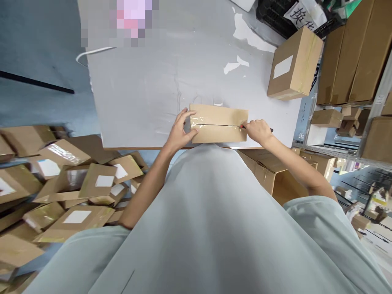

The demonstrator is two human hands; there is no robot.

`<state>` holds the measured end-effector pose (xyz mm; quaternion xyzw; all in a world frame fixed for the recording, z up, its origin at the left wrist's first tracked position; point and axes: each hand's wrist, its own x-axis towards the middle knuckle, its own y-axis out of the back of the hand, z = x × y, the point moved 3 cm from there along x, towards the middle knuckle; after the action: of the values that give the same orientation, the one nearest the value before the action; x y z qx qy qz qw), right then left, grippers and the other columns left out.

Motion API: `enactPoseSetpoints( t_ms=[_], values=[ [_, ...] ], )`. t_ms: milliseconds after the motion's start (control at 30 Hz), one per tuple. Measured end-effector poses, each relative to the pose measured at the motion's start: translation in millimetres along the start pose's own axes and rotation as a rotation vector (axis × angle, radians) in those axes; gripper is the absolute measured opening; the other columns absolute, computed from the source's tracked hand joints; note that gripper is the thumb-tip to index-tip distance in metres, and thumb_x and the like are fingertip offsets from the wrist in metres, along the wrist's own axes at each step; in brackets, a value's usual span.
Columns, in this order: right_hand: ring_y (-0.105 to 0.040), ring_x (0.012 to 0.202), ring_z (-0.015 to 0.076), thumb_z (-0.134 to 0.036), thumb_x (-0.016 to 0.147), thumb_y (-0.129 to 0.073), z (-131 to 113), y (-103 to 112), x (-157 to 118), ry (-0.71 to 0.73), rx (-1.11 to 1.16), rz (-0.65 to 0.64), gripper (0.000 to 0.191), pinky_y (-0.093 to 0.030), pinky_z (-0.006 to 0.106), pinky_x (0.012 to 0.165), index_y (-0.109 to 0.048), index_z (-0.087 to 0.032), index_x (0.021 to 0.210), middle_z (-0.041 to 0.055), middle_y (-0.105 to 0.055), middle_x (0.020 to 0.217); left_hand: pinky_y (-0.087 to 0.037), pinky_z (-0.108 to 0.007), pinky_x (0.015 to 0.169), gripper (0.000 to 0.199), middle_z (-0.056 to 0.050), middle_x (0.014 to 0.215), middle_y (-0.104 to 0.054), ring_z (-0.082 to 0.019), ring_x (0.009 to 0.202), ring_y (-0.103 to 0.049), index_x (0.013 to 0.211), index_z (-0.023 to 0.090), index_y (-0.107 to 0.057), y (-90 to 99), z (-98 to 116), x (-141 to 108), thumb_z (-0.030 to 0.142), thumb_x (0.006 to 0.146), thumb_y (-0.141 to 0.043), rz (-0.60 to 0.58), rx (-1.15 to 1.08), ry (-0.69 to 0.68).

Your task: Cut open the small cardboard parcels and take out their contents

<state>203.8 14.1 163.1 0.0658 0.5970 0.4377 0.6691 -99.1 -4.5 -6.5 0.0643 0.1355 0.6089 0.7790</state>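
Observation:
A small taped cardboard box [219, 134] lies near the table's front edge, against my shirt, with a dark seam running lengthwise along its top. My left hand [181, 132] grips the box's left end, thumb at the near side and fingers at the far side. At the right end, my right hand [259, 131] is closed around a box cutter [271, 130]. Red and black parts of the cutter show on either side of the fist. Its tip meets the right end of the seam; the blade itself is too small to make out.
A larger closed box [283, 67] with a white label stands at the table's [137, 90] right side. Behind it are a black crate [272, 14] and shelves of boxes [352, 73]. Discarded boxes [94, 181] pile up at left; an open carton [286, 185] sits below right.

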Motion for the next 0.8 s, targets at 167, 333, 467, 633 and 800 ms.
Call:
enactPoseSetpoints(
  t_ms=[167,333,467,633,800],
  values=[
    [-0.082,0.119,0.034,-0.002,0.11,-0.036,-1.0,-2.4,3.4,0.075,0.067,0.054,0.05,-0.051,0.037,0.086,-0.072,-0.008,0.144,0.0259,-0.084,0.122,-0.039,-0.056,0.136,0.042,-0.017,0.15,-0.06,-0.035,0.161,-0.049,0.134,0.026,-0.053,-33.5,24.1,10.3,0.045,0.103,-0.073,0.358,0.168,0.126],
    [-0.081,0.119,0.0332,-0.002,0.11,-0.042,29.4,-17.0,-0.3,0.085,0.106,0.031,0.045,-0.052,0.036,0.089,-0.078,-0.012,0.133,0.024,-0.084,0.124,-0.04,-0.051,0.134,0.035,-0.016,0.141,-0.059,-0.034,0.152,-0.054,0.124,0.026,-0.047,-49.0,34.0,14.5,0.042,0.105,-0.071,0.493,0.248,0.171],
    [-0.081,0.117,0.0334,-0.004,0.111,-0.042,47.5,-33.1,5.0,0.143,0.138,0.033,0.043,-0.052,0.036,0.089,-0.078,-0.013,0.132,0.0231,-0.084,0.119,-0.044,-0.048,0.129,0.036,-0.014,0.135,-0.061,-0.032,0.142,-0.061,0.122,0.027,-0.046,-47.0,33.9,11.5,0.045,0.105,-0.071,0.517,0.315,0.188],
    [-0.08,0.118,0.0359,-0.013,0.115,-0.04,58.3,-45.4,18.9,0.234,0.217,0.073,0.042,-0.051,0.039,0.09,-0.076,-0.012,0.135,0.0253,-0.083,0.123,-0.053,-0.047,0.119,0.033,-0.012,0.128,-0.064,-0.03,0.125,-0.067,0.119,0.027,-0.049,-45.0,31.6,12.9,0.05,0.106,-0.069,0.56,0.435,0.154],
    [-0.078,0.115,0.0391,-0.038,0.12,-0.04,77.5,-63.2,24.4,0.306,0.276,0.066,0.047,-0.048,0.041,0.086,-0.072,-0.016,0.147,0.0243,-0.083,0.122,-0.058,-0.046,0.11,0.036,-0.01,0.121,-0.062,-0.029,0.117,-0.069,0.118,0.029,-0.048,-43.1,29.1,13.5,0.058,0.106,-0.065,0.563,0.512,0.163]
  ],
)
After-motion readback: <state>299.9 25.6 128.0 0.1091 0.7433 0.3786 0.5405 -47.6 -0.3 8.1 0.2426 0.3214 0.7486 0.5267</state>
